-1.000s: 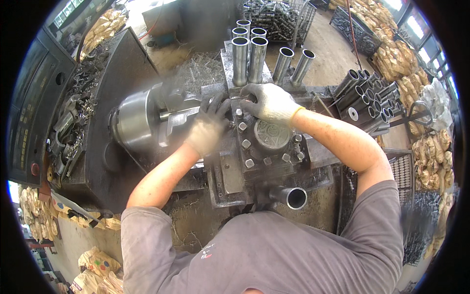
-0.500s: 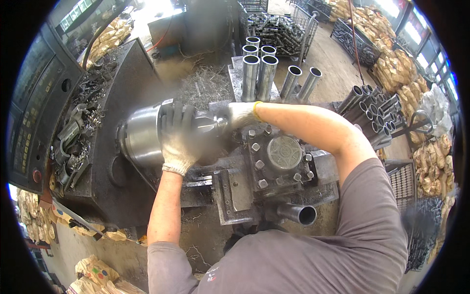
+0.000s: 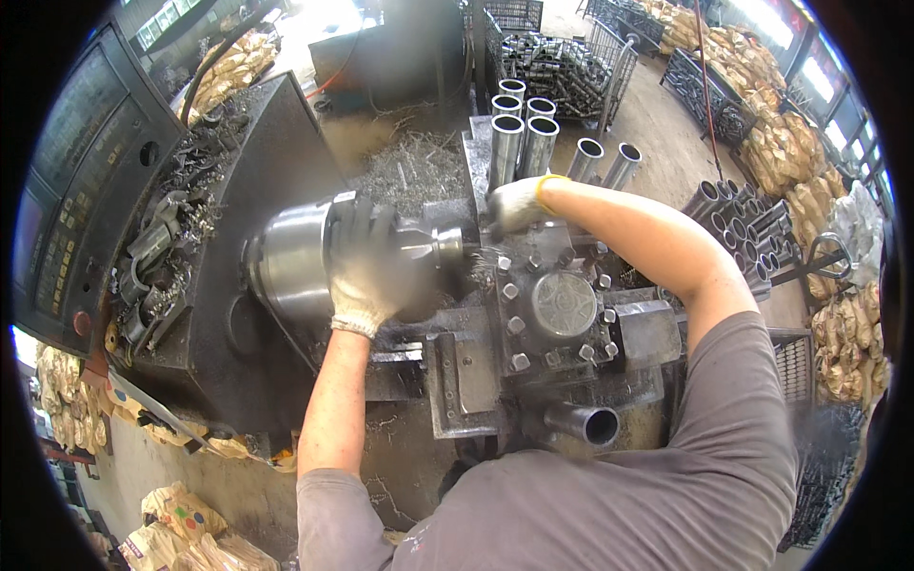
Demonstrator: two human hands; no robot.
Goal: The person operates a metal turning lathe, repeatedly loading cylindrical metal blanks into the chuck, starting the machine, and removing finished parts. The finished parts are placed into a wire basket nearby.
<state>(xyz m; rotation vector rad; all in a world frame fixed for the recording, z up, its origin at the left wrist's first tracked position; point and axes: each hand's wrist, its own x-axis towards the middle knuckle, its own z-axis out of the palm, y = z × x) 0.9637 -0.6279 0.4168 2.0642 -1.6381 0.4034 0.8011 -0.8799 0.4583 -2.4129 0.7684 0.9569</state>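
Observation:
I am at a lathe. My left hand point(image 3: 367, 271), in a white knit glove, is wrapped over the round steel chuck point(image 3: 290, 262) and the short metal workpiece point(image 3: 433, 252) sticking out of it. My right hand point(image 3: 514, 203), gloved too with a yellow cuff, reaches past the chuck to the far side of the square tool post point(image 3: 557, 305) studded with bolts; what it touches is hidden. Fine metal shavings point(image 3: 481, 259) hang by the workpiece end.
Upright steel tubes point(image 3: 519, 143) stand behind the machine, more tubes point(image 3: 738, 214) lie at right. A control panel point(image 3: 71, 190) is at left, swarf point(image 3: 409, 171) on the bed, wire crates point(image 3: 562, 62) and filled sacks point(image 3: 776, 124) at back. A short tube point(image 3: 586, 423) lies near me.
My left hand slid left from the tool post onto the chuck and workpiece. My right hand lifted off the top of the tool post and reached to its far side.

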